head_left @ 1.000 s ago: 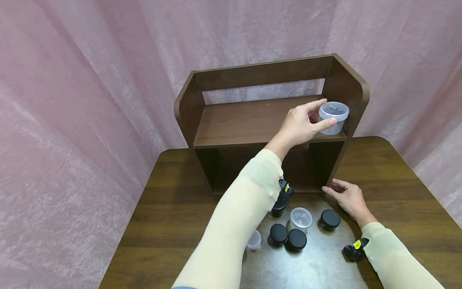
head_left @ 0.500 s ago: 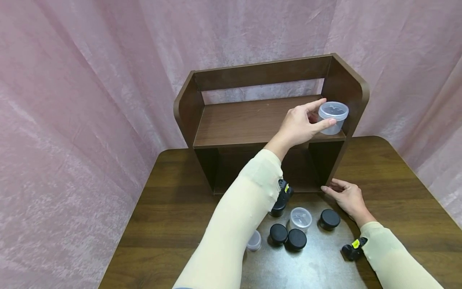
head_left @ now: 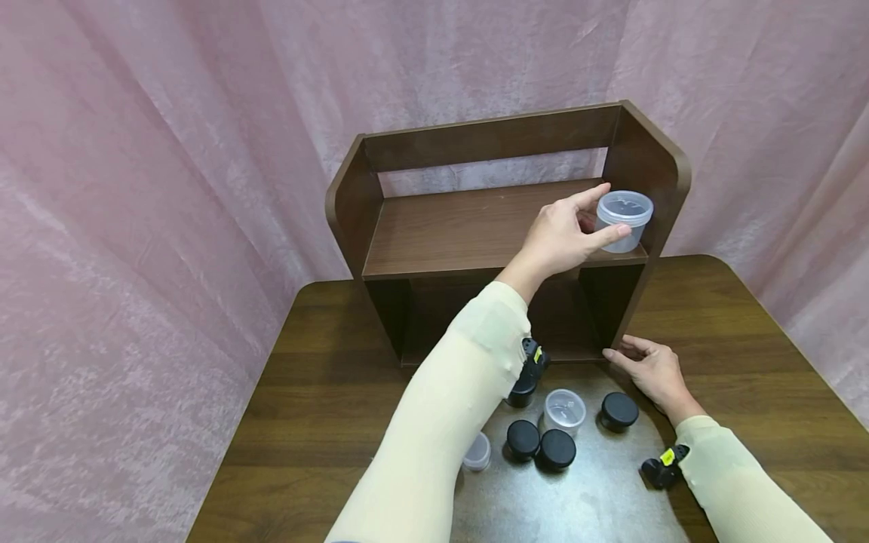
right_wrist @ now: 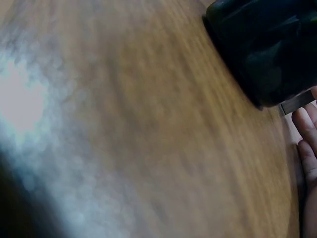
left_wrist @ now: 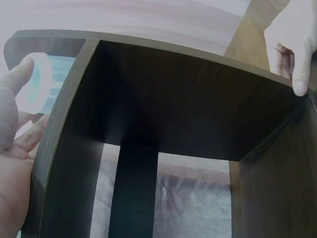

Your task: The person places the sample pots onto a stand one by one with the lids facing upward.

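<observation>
- Holding a clear tub (head_left: 623, 220) at the right end of the shelf's (head_left: 475, 226) upper board, left hand (head_left: 563, 237) has thumb and forefinger curled round the tub's side; tub sits just beside the right wall.
- Tub looks empty, no lid on it; left wrist view shows it past the shelf edge (left_wrist: 42, 82).
- Right hand (head_left: 648, 369) rests flat on the table (head_left: 312, 392), fingers straight and slightly apart, fingertips touching the shelf's lower right corner.
- On the table before the shelf: open clear tub (head_left: 565, 409), empty; small clear tub (head_left: 478, 451) partly hidden by the left sleeve.
- Black lids (head_left: 557, 449) lie round them: two touching, one (head_left: 619, 411) just beside the right hand.
</observation>
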Demonstrator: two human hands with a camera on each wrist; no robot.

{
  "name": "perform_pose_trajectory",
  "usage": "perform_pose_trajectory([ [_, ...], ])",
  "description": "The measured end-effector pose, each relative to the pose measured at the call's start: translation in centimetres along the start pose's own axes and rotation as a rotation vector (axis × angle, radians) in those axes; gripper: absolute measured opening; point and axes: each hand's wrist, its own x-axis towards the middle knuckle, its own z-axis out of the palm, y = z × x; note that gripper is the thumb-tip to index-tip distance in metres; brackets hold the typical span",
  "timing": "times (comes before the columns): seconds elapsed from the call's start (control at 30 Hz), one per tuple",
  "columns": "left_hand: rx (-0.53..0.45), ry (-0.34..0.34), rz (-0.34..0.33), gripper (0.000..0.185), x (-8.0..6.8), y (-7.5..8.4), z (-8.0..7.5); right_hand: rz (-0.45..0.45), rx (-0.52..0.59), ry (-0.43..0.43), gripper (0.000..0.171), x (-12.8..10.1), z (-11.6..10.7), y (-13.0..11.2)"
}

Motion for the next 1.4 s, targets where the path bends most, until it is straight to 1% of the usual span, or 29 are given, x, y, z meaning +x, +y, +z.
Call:
perform_pose_trajectory([
  [0.1, 0.019, 0.009, -0.005, 0.072, -0.1, 0.0, 0.0, 0.001, -0.004, -0.002, 0.066, 0.1, 0.0, 0.1],
  [0.2, 0.017, 0.024, -0.01, 0.073, -0.2, 0.0, 0.1, -0.002, -0.004, -0.002, 0.066, 0.1, 0.0, 0.1],
  [0.43, -0.012, 0.111, 0.006, 0.07, -0.5, -0.1, 0.1, 0.0, 0.009, -0.015, 0.067, 0.2, 0.1, 0.1],
  [0.57, -0.03, 0.135, 0.013, 0.068, -0.8, -0.2, -0.1, -0.004, 0.011, -0.023, 0.067, 0.2, 0.0, 0.0],
  [0.83, -0.044, 0.126, 0.033, 0.066, -2.0, -0.3, -0.9, -0.013, 0.02, -0.014, 0.066, 0.3, 0.1, -0.2],
  [1.1, -0.056, 0.11, 0.054, 0.065, -2.8, -0.3, -1.5, -0.024, -0.012, 0.004, 0.065, 0.6, -0.2, 0.2],
  [1.23, -0.054, 0.103, 0.087, 0.066, -3.6, -0.5, -2.2, -0.022, -0.011, 0.004, 0.066, 0.6, -0.2, 0.3],
  [1.4, -0.046, 0.103, 0.142, 0.065, -4.8, -0.6, -3.5, -0.013, -0.01, -0.003, 0.067, 0.7, -0.3, 0.2],
])
